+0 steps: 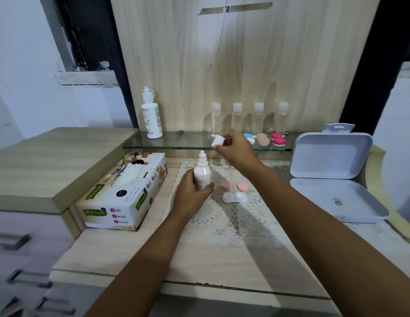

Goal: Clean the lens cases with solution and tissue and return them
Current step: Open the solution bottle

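My left hand (190,193) grips a small white solution bottle (203,172), upright on the lace mat (222,223), its nozzle bare. Above it my right hand (236,145) pinches the bottle's white cap (217,141). Just right of the bottle lies an open white lens case (235,197) with its two pink lids (226,186) (243,186) off behind it. On the glass shelf (176,143) sit a blue-and-white lens case (249,137), a pale pink one (262,138) and a dark pink one (278,138). A tissue box (126,193) stands to the left.
A larger white bottle (151,115) and several clear travel bottles (248,117) stand on the glass shelf against the wood panel. An open white plastic box (332,175) lies at the right. A raised cabinet top (50,165) and drawers are at the left.
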`<action>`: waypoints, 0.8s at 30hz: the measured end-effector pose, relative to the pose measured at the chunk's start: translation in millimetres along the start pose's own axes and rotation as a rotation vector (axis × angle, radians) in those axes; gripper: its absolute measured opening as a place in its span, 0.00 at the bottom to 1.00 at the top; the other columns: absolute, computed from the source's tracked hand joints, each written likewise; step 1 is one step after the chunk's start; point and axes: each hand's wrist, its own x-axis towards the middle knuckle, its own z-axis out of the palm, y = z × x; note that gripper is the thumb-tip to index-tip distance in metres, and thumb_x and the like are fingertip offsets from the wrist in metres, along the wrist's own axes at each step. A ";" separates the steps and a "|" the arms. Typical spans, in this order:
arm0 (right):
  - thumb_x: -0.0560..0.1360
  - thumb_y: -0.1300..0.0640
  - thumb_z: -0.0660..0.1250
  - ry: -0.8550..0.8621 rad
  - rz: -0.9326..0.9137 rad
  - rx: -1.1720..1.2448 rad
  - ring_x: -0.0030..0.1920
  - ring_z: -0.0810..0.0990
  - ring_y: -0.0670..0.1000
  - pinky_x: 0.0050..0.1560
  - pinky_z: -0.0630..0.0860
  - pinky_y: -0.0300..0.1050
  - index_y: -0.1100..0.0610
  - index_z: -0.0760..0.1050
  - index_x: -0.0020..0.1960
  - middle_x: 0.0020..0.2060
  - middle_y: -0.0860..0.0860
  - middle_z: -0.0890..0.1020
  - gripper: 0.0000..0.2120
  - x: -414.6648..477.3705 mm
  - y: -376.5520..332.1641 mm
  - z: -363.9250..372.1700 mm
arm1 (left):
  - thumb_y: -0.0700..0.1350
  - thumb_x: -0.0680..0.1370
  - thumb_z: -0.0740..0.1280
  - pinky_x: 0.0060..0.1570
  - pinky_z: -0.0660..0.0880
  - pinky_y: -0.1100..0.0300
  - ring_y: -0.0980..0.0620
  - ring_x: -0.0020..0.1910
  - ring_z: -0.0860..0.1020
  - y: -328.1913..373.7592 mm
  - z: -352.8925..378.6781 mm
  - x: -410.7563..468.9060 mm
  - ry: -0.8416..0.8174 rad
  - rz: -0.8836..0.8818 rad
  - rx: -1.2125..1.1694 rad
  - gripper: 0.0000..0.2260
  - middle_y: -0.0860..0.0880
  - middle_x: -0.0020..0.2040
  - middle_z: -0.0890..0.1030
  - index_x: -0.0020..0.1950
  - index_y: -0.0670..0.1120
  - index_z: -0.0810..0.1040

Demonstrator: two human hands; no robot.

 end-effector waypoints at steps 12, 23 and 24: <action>0.75 0.53 0.62 -0.163 0.074 -0.572 0.54 0.76 0.55 0.54 0.72 0.52 0.52 0.74 0.57 0.51 0.53 0.79 0.12 -1.4 68.5 29.2 | 0.44 0.71 0.72 0.43 0.68 0.63 0.54 0.49 0.76 -4.0 0.4 1.4 0.021 0.007 0.000 0.19 0.53 0.52 0.77 0.60 0.49 0.72; 0.74 0.51 0.66 -0.170 0.040 -0.585 0.55 0.77 0.53 0.58 0.72 0.54 0.52 0.70 0.64 0.54 0.49 0.81 0.19 0.5 71.3 18.8 | 0.44 0.72 0.72 0.47 0.67 0.62 0.54 0.50 0.75 -1.8 -1.2 1.0 0.017 0.009 0.007 0.20 0.53 0.53 0.76 0.62 0.47 0.72; 0.73 0.51 0.67 -0.172 0.033 -0.570 0.55 0.77 0.52 0.57 0.73 0.53 0.52 0.70 0.64 0.54 0.49 0.81 0.20 -1.6 70.0 13.3 | 0.44 0.72 0.72 0.47 0.67 0.62 0.55 0.51 0.75 -1.3 -1.3 0.8 0.014 0.010 0.006 0.20 0.54 0.53 0.76 0.62 0.47 0.72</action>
